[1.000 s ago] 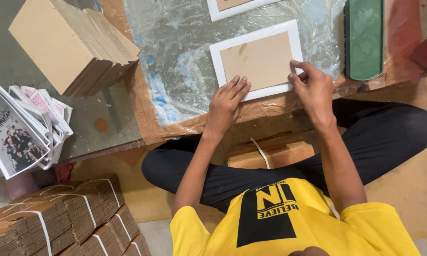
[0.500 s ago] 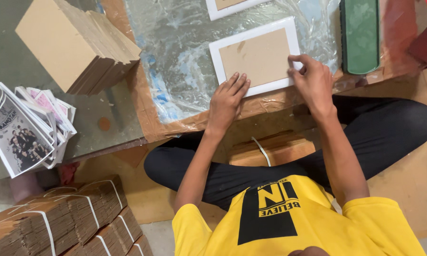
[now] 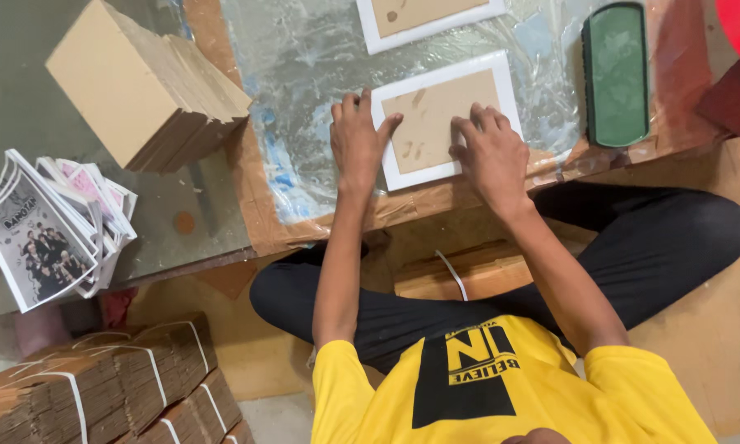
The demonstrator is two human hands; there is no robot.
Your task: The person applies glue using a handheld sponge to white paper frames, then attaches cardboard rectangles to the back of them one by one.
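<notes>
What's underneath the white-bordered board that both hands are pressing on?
The white-bordered board lies on a crinkled clear plastic sheet spread over a brown work surface. The left hand and right hand rest on top. What lies directly beneath the board is covered.

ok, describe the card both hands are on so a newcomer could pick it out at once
Start at the clear plastic sheet covering the low table. Near its front edge lies a brown card with a white border, with the left hand on its left edge and the right hand on its right part. A similar card lies farther back, untouched and partly cut off by the picture's top.
</notes>
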